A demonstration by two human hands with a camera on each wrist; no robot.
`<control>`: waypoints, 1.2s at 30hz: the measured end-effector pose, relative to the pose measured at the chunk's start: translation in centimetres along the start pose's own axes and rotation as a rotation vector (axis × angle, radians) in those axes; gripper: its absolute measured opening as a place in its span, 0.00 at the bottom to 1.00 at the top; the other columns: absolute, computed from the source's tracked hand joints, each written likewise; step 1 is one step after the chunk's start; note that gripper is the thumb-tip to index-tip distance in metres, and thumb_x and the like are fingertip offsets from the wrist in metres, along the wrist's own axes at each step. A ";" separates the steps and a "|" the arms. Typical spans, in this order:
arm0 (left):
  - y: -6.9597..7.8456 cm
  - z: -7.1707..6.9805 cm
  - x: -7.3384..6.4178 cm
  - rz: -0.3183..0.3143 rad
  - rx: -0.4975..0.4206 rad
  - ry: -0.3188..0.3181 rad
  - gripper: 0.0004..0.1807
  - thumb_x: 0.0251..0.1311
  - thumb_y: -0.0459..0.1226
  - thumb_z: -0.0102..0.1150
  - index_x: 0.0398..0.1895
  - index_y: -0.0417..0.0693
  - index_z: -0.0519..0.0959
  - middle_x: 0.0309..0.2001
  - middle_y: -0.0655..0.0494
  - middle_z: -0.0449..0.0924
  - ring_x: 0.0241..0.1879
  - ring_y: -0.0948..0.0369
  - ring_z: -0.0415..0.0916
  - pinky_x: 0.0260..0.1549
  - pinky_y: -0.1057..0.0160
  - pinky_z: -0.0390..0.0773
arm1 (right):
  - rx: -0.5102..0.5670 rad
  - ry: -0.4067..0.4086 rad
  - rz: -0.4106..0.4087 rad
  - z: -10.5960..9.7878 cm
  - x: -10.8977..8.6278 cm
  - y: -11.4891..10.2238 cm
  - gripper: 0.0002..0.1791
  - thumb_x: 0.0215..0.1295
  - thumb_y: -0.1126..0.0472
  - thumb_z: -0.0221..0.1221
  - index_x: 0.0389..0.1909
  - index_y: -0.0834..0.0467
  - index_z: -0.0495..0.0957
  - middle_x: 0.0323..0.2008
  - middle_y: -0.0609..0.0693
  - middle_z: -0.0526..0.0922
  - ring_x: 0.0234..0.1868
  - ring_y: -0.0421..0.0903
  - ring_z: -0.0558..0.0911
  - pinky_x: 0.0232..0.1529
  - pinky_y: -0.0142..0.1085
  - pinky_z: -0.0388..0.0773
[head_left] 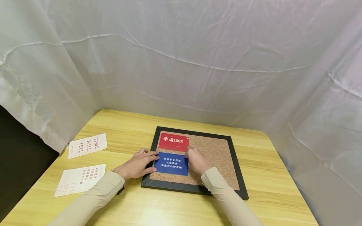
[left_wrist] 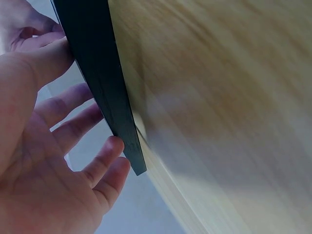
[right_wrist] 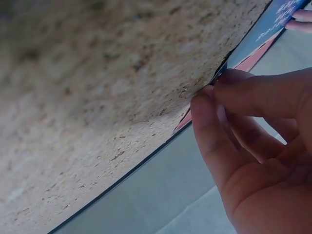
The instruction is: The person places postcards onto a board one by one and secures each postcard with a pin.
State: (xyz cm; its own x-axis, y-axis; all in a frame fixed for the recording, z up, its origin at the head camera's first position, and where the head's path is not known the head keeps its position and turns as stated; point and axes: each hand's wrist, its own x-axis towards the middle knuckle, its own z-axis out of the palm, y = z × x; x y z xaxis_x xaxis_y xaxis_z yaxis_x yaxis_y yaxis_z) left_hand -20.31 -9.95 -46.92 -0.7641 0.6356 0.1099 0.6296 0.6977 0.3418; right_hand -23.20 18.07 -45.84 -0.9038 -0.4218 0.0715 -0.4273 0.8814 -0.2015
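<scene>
Yellowish wood table, white drapes behind it, black-framed corkboard on top

Rectangular blue card with white Chinese characters lies on the cork's left half, just below a rectangular red card reading "100%". Person's left hand is spread out loose, gripping nothing, fingertips resting around the blue card's left edge and the frame. Right hand has thumb and forefinger pinched on something tiny at that card's upper right corner, too hidden to make out. Off left, a white red-lettered card sits near a second white card.
</scene>
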 end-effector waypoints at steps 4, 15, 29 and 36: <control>0.1 -0.1 0.0 0.001 -0.001 -0.001 0.27 0.66 0.46 0.60 0.62 0.41 0.75 0.70 0.43 0.69 0.59 0.48 0.65 0.54 0.45 0.69 | 0.036 0.005 -0.038 0.0 0.0 0.3 0.15 0.49 0.81 0.56 0.30 0.62 0.86 0.30 0.48 0.79 0.34 0.43 0.81 0.37 0.32 0.81; 0.1 0.0 0.1 0.001 0.003 0.001 0.27 0.65 0.46 0.60 0.63 0.42 0.75 0.70 0.44 0.68 0.59 0.49 0.64 0.53 0.44 0.68 | 0.320 -0.104 -0.076 -1.7 -1.4 1.3 0.18 0.62 0.78 0.51 0.50 0.70 0.81 0.48 0.61 0.82 0.48 0.53 0.82 0.49 0.44 0.81; 0.1 -0.1 0.1 0.003 0.008 0.005 0.27 0.65 0.47 0.60 0.63 0.42 0.75 0.70 0.44 0.68 0.59 0.48 0.65 0.54 0.43 0.68 | 0.456 -0.027 0.079 -4.8 -5.8 5.5 0.15 0.69 0.67 0.57 0.52 0.69 0.80 0.49 0.63 0.84 0.43 0.50 0.84 0.45 0.40 0.82; 0.3 -0.1 -0.1 -0.008 -0.003 -0.001 0.27 0.65 0.46 0.60 0.63 0.42 0.75 0.70 0.44 0.68 0.59 0.48 0.65 0.55 0.43 0.68 | 0.421 0.023 0.170 -5.5 -8.8 7.6 0.19 0.70 0.61 0.58 0.57 0.66 0.78 0.50 0.61 0.85 0.44 0.49 0.84 0.45 0.42 0.82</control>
State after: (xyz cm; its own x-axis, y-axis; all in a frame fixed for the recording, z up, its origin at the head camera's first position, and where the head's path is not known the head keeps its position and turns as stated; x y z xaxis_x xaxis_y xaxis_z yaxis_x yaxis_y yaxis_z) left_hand -20.07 -9.84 -46.79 -0.7688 0.6305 0.1063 0.6232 0.7018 0.3451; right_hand -18.65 29.66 -42.64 -0.9626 -0.2698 0.0239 -0.2311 0.7723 -0.5917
